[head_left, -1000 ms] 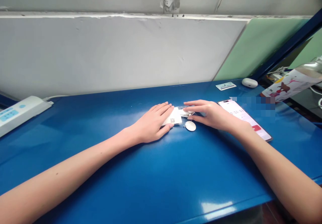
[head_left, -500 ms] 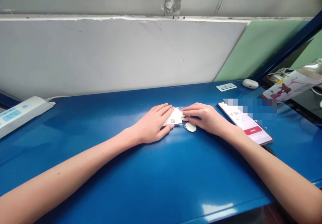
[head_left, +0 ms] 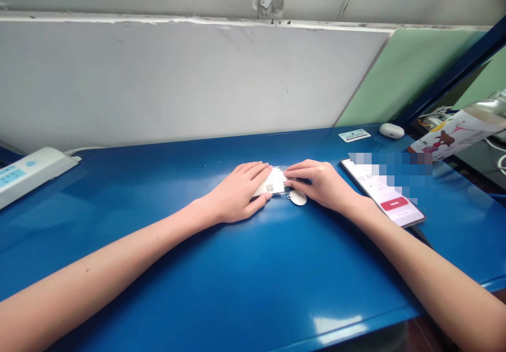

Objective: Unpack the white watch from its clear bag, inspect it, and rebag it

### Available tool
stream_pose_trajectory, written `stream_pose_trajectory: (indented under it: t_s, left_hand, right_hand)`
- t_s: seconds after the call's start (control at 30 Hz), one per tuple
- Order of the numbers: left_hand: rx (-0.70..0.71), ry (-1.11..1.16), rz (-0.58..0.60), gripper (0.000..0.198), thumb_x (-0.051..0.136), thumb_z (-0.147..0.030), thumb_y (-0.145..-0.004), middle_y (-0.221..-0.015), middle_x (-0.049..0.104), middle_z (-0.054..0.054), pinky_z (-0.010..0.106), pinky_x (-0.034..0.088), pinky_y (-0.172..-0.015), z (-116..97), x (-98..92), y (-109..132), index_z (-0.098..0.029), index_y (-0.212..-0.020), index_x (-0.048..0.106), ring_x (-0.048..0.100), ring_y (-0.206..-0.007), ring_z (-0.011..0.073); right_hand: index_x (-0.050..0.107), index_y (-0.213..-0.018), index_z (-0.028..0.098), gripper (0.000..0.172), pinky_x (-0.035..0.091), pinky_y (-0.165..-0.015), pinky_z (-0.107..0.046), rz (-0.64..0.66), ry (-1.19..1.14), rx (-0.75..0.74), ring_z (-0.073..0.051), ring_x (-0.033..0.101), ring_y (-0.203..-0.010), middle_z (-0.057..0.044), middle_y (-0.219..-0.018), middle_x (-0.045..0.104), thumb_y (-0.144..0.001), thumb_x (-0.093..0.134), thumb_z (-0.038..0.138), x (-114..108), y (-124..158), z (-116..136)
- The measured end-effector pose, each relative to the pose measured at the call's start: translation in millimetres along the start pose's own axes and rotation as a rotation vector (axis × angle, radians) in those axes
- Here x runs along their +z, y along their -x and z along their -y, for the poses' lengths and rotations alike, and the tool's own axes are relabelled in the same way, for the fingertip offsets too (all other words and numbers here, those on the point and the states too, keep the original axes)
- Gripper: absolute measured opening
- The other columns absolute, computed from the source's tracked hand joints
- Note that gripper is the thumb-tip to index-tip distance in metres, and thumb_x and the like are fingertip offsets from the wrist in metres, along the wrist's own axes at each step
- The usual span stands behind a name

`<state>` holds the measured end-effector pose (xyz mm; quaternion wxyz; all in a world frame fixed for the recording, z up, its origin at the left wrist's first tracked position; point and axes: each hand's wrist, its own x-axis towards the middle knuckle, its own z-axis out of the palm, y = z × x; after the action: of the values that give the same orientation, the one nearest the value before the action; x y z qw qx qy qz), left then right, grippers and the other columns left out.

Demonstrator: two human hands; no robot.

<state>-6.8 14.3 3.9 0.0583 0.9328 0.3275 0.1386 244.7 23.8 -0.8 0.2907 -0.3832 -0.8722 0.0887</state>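
My left hand (head_left: 243, 191) lies over a white card (head_left: 272, 182) on the blue tabletop, its fingers along the far side and its thumb at the near edge. A small dark square print shows on the card, which sits in a clear sleeve (head_left: 281, 194). My right hand (head_left: 318, 181) is closed in a pinch at the card's right end. What is between those fingertips is too small to make out. Just below them, a white oval tag (head_left: 298, 198) with a small loop rests on the table.
A phone (head_left: 389, 196) with a timer lies right of my right hand. Behind it are a small printed card (head_left: 354, 135), a white earbud case (head_left: 391, 130) and a tilted labelled bottle (head_left: 454, 130). A power strip (head_left: 35, 170) occupies the left edge. A wall (head_left: 177, 78) borders the table's back.
The view has shifted slightly. Both hands keep nearly the same place at the card, with the right fingertips a little closer over its end.
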Motion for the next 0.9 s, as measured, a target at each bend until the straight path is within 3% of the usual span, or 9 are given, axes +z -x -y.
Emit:
stream_pose_trajectory:
  t_s: [0.2,0.37,0.67,0.8,0.9]
  left_hand:
    - [0.0,0.011,-0.022,0.055,0.043,-0.039,-0.101,-0.147,0.05,0.021,0.051,0.037,-0.113,1,1.4,0,-0.005,-0.144,0.043,0.044,-0.137,0.0354]
    - [0.002,0.017,-0.038,0.055,0.044,-0.039,-0.101,-0.146,0.051,0.021,0.051,0.037,-0.113,3,3.4,1,-0.005,-0.144,0.044,0.045,-0.136,0.0351]
    - [0.041,-0.034,-0.04,0.05,0.037,-0.033,-0.102,-0.144,0.051,0.023,0.053,0.039,-0.11,1,2.2,1,-0.005,-0.143,0.042,0.049,-0.132,0.035]
    - [0.013,-0.07,0.026,0.054,0.035,-0.036,-0.103,-0.149,0.047,0.024,0.052,0.034,-0.114,-1,0.5,0,-0.003,-0.145,0.041,0.043,-0.139,0.035]
    - [-0.031,-0.113,0.139,0.059,0.035,-0.04,-0.103,-0.156,0.037,0.022,0.051,0.024,-0.12,-4,-2.1,-1,-0.004,-0.149,0.036,0.032,-0.147,0.0336]
  right_hand:
    - [0.077,-0.105,0.018,0.025,0.057,-0.092,-0.046,0.074,0.12,-0.003,-0.029,0.067,-0.106,-0.011,-0.11,0.076,-0.089,0.068,0.035,-11,-1,-2]
    - [0.078,-0.099,0.019,0.032,0.049,-0.105,-0.049,0.207,0.112,0.002,-0.03,0.057,-0.126,-0.011,-0.13,0.068,-0.099,0.049,0.033,-27,-1,-3]
    - [0.062,-0.132,0.013,0.053,0.031,-0.119,-0.053,0.381,-0.092,0.084,-0.032,0.026,-0.151,-0.017,-0.161,0.034,-0.101,0.039,0.049,-16,3,31]
    - [0.067,-0.128,0.02,0.056,0.024,-0.12,-0.06,0.393,-0.089,0.161,-0.035,0.009,-0.154,-0.013,-0.164,0.03,-0.097,0.044,0.059,-20,3,25]
    - [0.066,-0.131,0.022,0.056,0.026,-0.118,-0.064,0.422,-0.029,0.194,-0.037,0.009,-0.154,-0.012,-0.161,0.035,-0.095,0.047,0.061,-28,3,15]
